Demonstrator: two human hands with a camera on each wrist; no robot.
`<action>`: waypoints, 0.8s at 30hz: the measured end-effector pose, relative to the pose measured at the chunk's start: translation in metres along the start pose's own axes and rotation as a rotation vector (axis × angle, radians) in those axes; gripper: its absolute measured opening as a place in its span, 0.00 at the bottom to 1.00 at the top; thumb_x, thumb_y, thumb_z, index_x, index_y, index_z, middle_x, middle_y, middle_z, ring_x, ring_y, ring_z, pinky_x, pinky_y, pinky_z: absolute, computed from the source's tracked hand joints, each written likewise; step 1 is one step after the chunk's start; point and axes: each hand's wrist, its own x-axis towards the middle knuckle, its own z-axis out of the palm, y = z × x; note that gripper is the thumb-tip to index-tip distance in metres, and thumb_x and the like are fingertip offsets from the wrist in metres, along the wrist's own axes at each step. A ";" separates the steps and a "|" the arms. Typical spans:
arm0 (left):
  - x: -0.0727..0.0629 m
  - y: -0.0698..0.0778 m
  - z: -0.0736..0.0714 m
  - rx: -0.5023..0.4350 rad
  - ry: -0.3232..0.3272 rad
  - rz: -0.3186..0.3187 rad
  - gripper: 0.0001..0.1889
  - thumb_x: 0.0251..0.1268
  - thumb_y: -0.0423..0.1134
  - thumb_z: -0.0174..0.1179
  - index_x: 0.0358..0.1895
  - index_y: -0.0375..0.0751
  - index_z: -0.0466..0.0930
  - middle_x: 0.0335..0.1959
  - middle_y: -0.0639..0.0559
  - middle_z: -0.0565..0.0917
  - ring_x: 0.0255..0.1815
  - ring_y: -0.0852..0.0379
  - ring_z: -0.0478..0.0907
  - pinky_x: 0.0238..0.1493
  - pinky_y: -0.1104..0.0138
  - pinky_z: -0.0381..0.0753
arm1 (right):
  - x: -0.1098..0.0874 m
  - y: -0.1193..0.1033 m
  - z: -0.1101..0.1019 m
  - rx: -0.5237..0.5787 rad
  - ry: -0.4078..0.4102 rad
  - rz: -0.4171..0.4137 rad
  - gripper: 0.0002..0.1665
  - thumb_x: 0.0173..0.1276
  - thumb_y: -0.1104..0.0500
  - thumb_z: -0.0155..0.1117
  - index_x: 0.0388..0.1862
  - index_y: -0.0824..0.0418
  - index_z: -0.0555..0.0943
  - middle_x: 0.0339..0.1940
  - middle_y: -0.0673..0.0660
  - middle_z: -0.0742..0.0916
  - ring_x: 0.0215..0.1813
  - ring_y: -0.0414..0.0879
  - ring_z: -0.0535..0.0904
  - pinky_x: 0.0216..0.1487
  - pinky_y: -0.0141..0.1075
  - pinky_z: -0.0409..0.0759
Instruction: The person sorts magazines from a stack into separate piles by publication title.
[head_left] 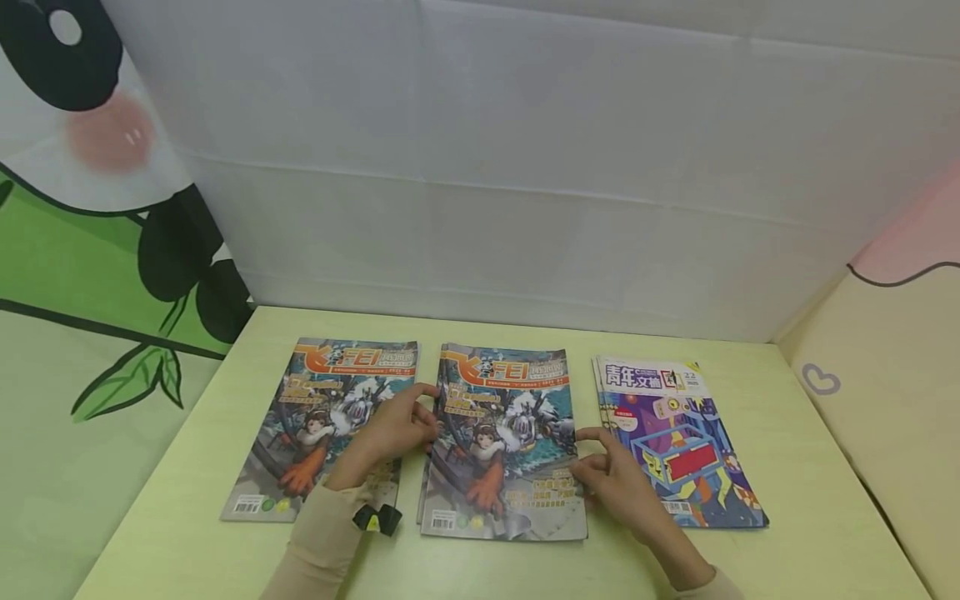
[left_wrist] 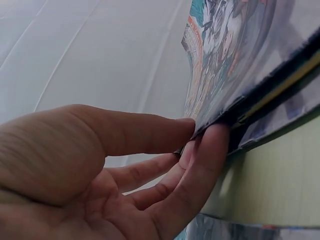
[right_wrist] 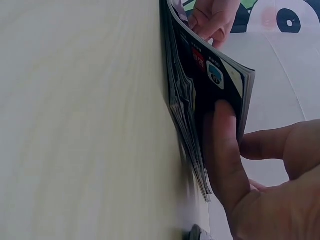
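Observation:
In the head view, a magazine (head_left: 517, 442) with a robot and a girl on its cover tops the middle pile. My left hand (head_left: 405, 421) pinches its left edge. The left wrist view shows the left thumb (left_wrist: 160, 132) against the cover and fingers under the edge. At the right edge, my right hand (head_left: 618, 483) pinches the same magazine. In the right wrist view, a right finger (right_wrist: 225, 145) lies against its dark back cover (right_wrist: 207, 75), and that side is raised over the magazines below (right_wrist: 182, 110).
To the left lies another pile with the same cover (head_left: 300, 400). On the right is a pile topped by a purple magazine (head_left: 697, 425). The pale yellow table (head_left: 795, 433) meets a white cloth-like backdrop (head_left: 525, 225). A black strap piece (head_left: 378, 518) sits at the left wrist.

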 end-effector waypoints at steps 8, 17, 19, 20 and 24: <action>0.000 0.002 0.000 -0.021 -0.012 -0.002 0.34 0.72 0.20 0.65 0.79 0.27 0.68 0.42 0.41 0.86 0.32 0.51 0.87 0.39 0.56 0.91 | 0.001 -0.001 -0.002 0.035 -0.021 -0.021 0.29 0.84 0.69 0.62 0.79 0.68 0.67 0.42 0.64 0.93 0.33 0.49 0.82 0.28 0.37 0.85; -0.002 0.005 0.002 -0.045 -0.024 -0.005 0.35 0.71 0.18 0.66 0.79 0.25 0.66 0.43 0.39 0.85 0.35 0.51 0.88 0.38 0.56 0.92 | 0.002 -0.003 -0.003 0.034 0.009 -0.015 0.27 0.83 0.70 0.61 0.77 0.66 0.69 0.39 0.61 0.92 0.32 0.46 0.78 0.27 0.35 0.82; -0.003 0.006 0.002 -0.042 -0.024 -0.005 0.34 0.71 0.18 0.65 0.79 0.26 0.66 0.43 0.39 0.85 0.35 0.51 0.88 0.37 0.56 0.92 | 0.002 -0.004 -0.003 0.042 0.013 -0.015 0.27 0.83 0.71 0.62 0.77 0.66 0.70 0.39 0.61 0.91 0.32 0.46 0.78 0.27 0.35 0.81; -0.003 0.007 0.002 -0.036 -0.022 -0.006 0.34 0.72 0.18 0.65 0.79 0.26 0.66 0.43 0.39 0.86 0.34 0.51 0.88 0.37 0.56 0.92 | 0.002 -0.004 -0.003 0.050 0.014 -0.012 0.27 0.83 0.71 0.62 0.77 0.65 0.69 0.39 0.61 0.91 0.32 0.46 0.78 0.27 0.35 0.81; -0.004 0.008 0.000 -0.011 -0.012 -0.003 0.34 0.72 0.19 0.65 0.79 0.27 0.67 0.42 0.40 0.85 0.35 0.51 0.87 0.38 0.56 0.91 | 0.000 -0.006 -0.001 0.082 0.027 0.004 0.27 0.84 0.70 0.61 0.77 0.63 0.70 0.40 0.60 0.91 0.33 0.46 0.78 0.29 0.35 0.82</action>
